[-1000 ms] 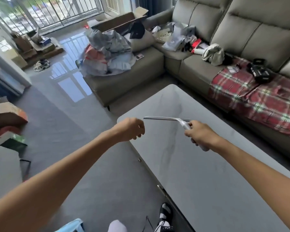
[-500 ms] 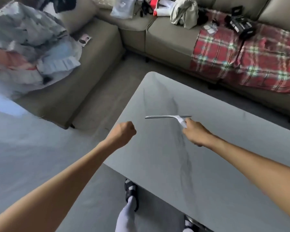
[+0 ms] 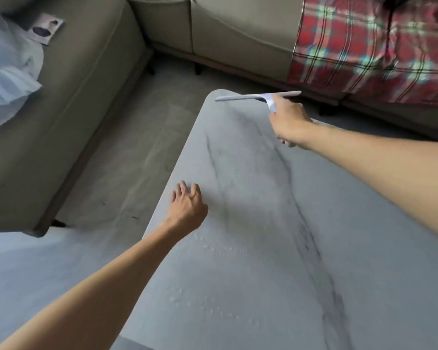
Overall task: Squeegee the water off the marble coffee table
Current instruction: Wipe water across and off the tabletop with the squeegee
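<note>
— Now, in the head view, where is the squeegee (image 3: 250, 97)?
— The right hand (image 3: 288, 122) grips its handle, and the blade is at the far corner of the marble coffee table (image 3: 263, 286). The left hand (image 3: 186, 208) lies at the left edge, fingers loosely bent, holding nothing.
— Advice?
— I think: lay the blade flat, then pull one steady stroke through the droplets (image 3: 213, 245).

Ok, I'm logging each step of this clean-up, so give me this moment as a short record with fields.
tool: squeegee, gripped by the right hand
blade position: at the far end of the table; contact cannot be told
free hand: left hand, fingers loosely bent, holding nothing, at the table's left edge
water: droplets beside the left forearm, not yet wiped
surroundings: sofa, plaid blanket
</note>
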The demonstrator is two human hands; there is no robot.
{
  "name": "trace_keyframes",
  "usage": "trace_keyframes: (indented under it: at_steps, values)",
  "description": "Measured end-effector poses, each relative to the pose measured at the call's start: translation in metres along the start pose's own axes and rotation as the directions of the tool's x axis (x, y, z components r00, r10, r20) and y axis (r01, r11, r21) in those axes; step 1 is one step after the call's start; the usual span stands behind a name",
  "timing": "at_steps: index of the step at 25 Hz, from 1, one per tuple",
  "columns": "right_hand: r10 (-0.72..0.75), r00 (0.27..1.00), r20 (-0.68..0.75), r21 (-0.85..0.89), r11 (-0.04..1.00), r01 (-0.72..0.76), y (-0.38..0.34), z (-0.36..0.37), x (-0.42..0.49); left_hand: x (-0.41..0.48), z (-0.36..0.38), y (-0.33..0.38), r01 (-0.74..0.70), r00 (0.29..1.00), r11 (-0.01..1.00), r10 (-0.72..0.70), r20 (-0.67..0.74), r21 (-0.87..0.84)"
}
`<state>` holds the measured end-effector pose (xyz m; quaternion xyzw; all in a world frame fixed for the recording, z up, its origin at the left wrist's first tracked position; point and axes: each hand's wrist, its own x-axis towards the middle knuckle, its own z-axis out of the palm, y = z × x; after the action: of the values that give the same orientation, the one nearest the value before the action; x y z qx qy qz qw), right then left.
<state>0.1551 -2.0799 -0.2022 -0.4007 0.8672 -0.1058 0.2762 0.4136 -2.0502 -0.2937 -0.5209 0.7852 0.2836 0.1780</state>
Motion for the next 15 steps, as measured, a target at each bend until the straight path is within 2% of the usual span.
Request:
trace_keyframes:
  at_steps: [3,7,12,15]
  values:
    - [0.03,0.999,-0.012,0.009,1.0,-0.03,-0.013,0.014,0.037,0.017,0.014,0.003,0.016,0.998,1.0,-0.017,0.055,0.019]
    - [-0.053,0.997,0.059,-0.112,0.992,0.059,-0.01,0.019,0.039,0.024,0.015,0.005,0.04,0.996,0.999,-0.039,0.085,-0.009]
    - [-0.19,0.973,0.132,-0.183,0.96,0.212,0.038,0.02,-0.004,0.025,0.001,0.014,0.086,0.982,0.995,-0.075,0.171,-0.056]
    - [-0.147,0.965,0.217,-0.196,0.962,0.19,0.061,0.01,-0.043,0.021,-0.007,0.016,0.096,0.977,0.992,-0.078,0.198,-0.081]
